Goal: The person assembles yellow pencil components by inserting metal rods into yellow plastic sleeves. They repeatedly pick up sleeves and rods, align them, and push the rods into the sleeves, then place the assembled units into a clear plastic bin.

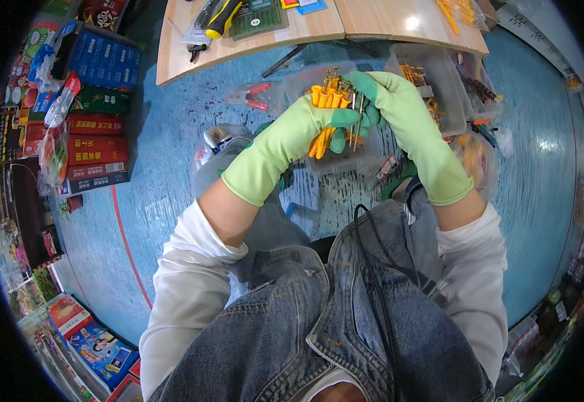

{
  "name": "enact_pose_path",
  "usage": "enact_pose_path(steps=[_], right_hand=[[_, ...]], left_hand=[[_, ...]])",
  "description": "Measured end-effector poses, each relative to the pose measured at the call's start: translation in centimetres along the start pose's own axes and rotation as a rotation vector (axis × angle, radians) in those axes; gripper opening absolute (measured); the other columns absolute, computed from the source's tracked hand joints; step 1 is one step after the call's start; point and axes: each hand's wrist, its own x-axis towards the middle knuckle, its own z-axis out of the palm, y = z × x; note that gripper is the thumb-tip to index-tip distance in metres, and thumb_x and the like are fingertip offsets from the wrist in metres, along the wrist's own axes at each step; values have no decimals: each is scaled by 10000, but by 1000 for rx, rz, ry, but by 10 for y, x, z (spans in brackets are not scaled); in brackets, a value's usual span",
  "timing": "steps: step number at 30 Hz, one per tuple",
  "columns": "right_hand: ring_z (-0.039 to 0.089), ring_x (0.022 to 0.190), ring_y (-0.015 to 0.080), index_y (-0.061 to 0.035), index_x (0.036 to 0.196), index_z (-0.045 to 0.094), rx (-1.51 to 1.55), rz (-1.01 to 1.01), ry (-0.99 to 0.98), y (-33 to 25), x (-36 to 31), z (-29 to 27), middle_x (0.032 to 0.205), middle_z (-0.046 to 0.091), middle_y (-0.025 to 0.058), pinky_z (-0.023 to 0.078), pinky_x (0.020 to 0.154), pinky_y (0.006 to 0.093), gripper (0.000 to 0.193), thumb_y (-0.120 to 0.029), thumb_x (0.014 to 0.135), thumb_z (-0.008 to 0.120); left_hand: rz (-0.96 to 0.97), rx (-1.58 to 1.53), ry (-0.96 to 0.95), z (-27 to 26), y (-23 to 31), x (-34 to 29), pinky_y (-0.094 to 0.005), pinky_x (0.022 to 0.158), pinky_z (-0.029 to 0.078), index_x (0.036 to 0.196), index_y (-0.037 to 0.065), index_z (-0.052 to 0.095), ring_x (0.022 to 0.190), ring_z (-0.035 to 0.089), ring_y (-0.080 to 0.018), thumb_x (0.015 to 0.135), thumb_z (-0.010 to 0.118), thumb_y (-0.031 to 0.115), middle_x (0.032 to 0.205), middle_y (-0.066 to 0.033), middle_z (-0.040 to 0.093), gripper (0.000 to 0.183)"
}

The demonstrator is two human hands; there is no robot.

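Both my hands wear pale green gloves with darker green fingers, and they meet in front of me. My left hand (305, 124) is closed round a bunch of yellow plastic wall plugs (331, 99); their flared ends point up and their tips stick out below the fingers. Metal screw heads rise just behind the plugs. In my right hand (394, 100), the bent fingers pinch long metal screws (354, 124) that hang upright beside the bunch. How the far fingertips touch the screws is partly hidden. Beneath the hands a clear plastic bin (335, 166) stands low down.
A wooden table (399, 27) ahead bears a yellow-black screwdriver (224, 19) and yellow plugs (463, 10). Red-handled pliers (258, 95) lie in a bag on the left. Another clear bin (449, 100) with hardware stands right. Stacked boxes (98, 149) rise at far left.
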Motion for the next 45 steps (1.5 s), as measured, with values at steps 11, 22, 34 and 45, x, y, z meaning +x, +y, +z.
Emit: enact_pose_path(steps=[11, 22, 34, 45], right_hand=[[483, 508, 53, -32, 1041, 666, -2, -19, 66, 2, -3, 4, 644, 563, -14, 402, 481, 204, 410, -399, 865, 619], [472, 630, 34, -38, 1149, 617, -141, -224, -145, -13, -5, -14, 858, 631, -20, 378, 567, 178, 537, -499, 937, 440], [519, 625, 56, -19, 1014, 659, -404, -274, 0, -14, -7, -10, 756, 629, 10, 436, 577, 222, 209, -180, 897, 594], [601, 897, 129, 21, 1300, 450, 56, -406, -90, -13, 8, -41, 1179, 586, 97, 484, 758, 244, 495, -259, 908, 565]], left_hand=[[26, 3, 15, 1, -2, 2, -218, 477, 435, 971, 46, 629, 559, 571, -101, 800, 679, 190, 788, -41, 656, 229], [90, 84, 72, 7, -2, -2, -211, 459, 404, 940, 39, 654, 526, 553, -92, 822, 656, 164, 704, -17, 631, 172], [87, 159, 90, 3, -4, -4, -204, 575, 438, 1043, 43, 644, 667, 560, -57, 822, 664, 93, 815, 0, 654, 228], [280, 152, 227, -13, 21, -25, -208, 507, 427, 968, 15, 631, 609, 568, -88, 811, 648, 183, 755, -32, 643, 230]])
